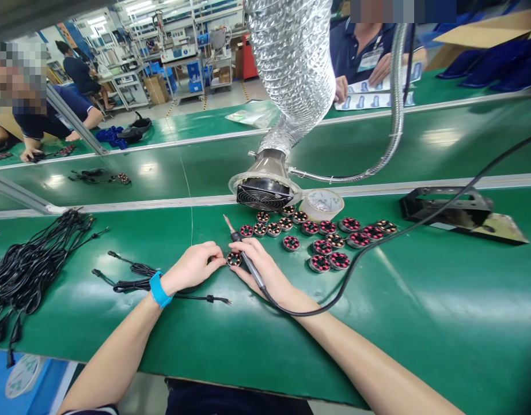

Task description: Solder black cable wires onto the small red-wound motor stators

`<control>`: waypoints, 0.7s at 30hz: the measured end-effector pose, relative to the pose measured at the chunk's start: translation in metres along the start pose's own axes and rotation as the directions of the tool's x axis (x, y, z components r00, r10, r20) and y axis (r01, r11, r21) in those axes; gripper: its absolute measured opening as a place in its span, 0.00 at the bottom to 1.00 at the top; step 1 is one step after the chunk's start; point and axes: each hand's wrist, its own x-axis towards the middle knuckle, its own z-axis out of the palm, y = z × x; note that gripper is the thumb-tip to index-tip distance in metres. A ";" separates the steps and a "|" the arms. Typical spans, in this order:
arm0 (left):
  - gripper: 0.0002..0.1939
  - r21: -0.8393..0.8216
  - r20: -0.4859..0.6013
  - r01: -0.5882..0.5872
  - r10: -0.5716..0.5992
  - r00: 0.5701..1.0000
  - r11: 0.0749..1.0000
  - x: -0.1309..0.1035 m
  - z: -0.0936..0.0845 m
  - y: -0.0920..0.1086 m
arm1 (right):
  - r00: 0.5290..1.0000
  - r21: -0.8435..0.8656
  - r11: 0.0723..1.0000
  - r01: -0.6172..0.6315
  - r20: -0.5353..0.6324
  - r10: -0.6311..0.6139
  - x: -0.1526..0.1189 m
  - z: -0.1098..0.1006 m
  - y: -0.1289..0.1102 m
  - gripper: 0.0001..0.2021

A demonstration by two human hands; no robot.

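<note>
A small round motor stator (pixel 234 259), with copper windings and a dark rim, is between my two hands just above the green bench. My left hand (pixel 192 266), wearing a blue wristband, is closed, its fingertips pinched at the stator's left edge; whether a fine wire is also in the pinch, I cannot tell. My right hand (pixel 268 271) is closed around a soldering iron (pixel 251 266), with thumb and forefinger touching the stator's right side. The iron's tip points up and away, apart from the stator. Black cables (pixel 140 278) lie beside and under my left wrist.
Several more stators (pixel 322 247) sit right of centre, near a tape roll (pixel 321 204). A fume-extraction hood (pixel 265 184) hangs behind my hands. A cable pile (pixel 32 271) lies left, a black metal stand (pixel 447 204) right. The iron's cord crosses my right forearm. Co-workers sit opposite.
</note>
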 end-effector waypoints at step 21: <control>0.19 -0.500 0.027 0.300 -0.332 0.943 0.812 0.003 0.007 -0.001 | 1.000 0.008 1.000 0.007 -0.002 -0.007 0.001 -0.002 0.001 0.23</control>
